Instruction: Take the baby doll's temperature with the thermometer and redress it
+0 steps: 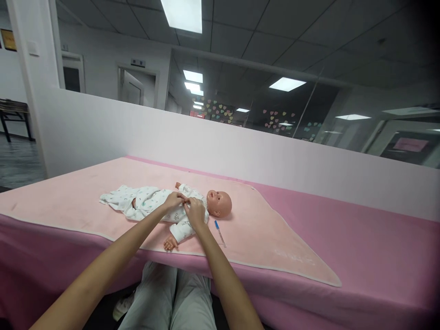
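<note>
A baby doll [221, 204] lies on its back, its head toward the right. It wears a white printed garment [151, 197], and one bare doll hand [170, 243] rests near the front edge. Over the doll's chest, my left hand [174, 200] and my right hand [195, 213] meet with fingertips pinched on the front of the garment. The exact spot between the fingers is too small to make out. Beside the doll's shoulder, close to my right forearm, lies a slim clear stick with a blue end [217, 225], perhaps a thermometer.
A peach mat [261, 229] with pale edging lies under the doll on a pink-covered table [378, 256]. Behind the table runs a low white wall [240, 146] with glass above. My legs [175, 298] are under the front edge. A dark bench [15, 110] stands far left.
</note>
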A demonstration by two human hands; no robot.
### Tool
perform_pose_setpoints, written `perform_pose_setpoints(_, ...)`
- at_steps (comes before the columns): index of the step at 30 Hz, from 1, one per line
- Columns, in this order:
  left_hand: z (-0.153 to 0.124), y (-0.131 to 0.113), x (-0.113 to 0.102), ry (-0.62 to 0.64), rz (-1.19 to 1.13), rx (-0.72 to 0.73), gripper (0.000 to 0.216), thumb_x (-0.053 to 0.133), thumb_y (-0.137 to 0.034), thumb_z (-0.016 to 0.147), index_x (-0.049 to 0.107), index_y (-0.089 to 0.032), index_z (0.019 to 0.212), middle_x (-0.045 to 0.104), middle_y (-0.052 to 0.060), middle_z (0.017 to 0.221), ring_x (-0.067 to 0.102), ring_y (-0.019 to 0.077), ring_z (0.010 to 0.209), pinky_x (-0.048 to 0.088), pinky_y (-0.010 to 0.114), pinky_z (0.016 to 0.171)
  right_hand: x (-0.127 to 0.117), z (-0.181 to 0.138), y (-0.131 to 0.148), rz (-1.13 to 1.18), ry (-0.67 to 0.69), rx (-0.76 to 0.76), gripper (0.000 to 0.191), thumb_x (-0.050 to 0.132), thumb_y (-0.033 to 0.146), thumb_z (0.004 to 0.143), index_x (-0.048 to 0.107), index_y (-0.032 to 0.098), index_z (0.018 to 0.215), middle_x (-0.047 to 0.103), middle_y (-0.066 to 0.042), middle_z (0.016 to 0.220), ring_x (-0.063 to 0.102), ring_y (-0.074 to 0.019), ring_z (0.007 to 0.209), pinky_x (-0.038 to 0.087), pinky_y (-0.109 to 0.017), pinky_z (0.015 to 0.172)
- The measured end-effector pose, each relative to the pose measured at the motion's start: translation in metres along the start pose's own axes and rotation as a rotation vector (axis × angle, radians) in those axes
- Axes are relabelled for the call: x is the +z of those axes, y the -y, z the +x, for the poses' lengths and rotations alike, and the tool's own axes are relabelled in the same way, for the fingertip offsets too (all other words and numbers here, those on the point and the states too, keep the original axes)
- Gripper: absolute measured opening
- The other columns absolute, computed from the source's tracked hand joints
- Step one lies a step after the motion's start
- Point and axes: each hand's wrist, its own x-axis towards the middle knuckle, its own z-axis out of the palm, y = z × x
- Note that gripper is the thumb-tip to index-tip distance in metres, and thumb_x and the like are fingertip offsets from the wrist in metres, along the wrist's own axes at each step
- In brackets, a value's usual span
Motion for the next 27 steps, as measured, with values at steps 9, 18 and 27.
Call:
perform_pose_setpoints(9, -0.003, 0.002, 0.004, -0.061, -0.029, -0.027, 0.018, 0.055, -0.027, 0.069, 0.067, -0.017, 0.079, 0.069, 0.002, 0.085, 0.061, 0.0169, 0.086, 0.046, 0.023, 0.076, 0.007, -0.002, 0.007, 0.063, -0.074, 0.163, 0.010, 0.047, 0.019, 0.081, 0.057, 0.019, 0.081, 0.061, -0.003, 0.081, 0.053, -0.0167, 0.078, 0.036, -0.025, 0.065)
perform_pose_setpoints(18, -0.004, 0.000, 0.005, -0.093, 0.025, -0.036, 0.016, 0.052, -0.027, 0.074, 0.062, -0.017, 0.081, 0.068, 0.002, 0.078, 0.062, 0.0150, 0.075, 0.045, 0.023, 0.068, 0.009, -0.003, 0.003, 0.102, -0.082, 0.111, 0.016, 0.047, 0.021, 0.083, 0.062, 0.019, 0.090, 0.061, -0.004, 0.088, 0.052, -0.0154, 0.085, 0.037, -0.024, 0.073)
perform_pose_setpoints(27, -0.002, -0.001, 0.004, -0.075, 0.073, -0.030, 0.018, 0.051, -0.027, 0.073, 0.063, -0.018, 0.082, 0.067, 0.002, 0.075, 0.060, 0.0149, 0.073, 0.044, 0.022, 0.064, 0.005, 0.000, -0.004, 0.056, -0.025, 0.028, 0.018, 0.044, 0.023, 0.087, 0.061, 0.020, 0.086, 0.060, -0.002, 0.084, 0.052, -0.0138, 0.081, 0.036, -0.022, 0.066)
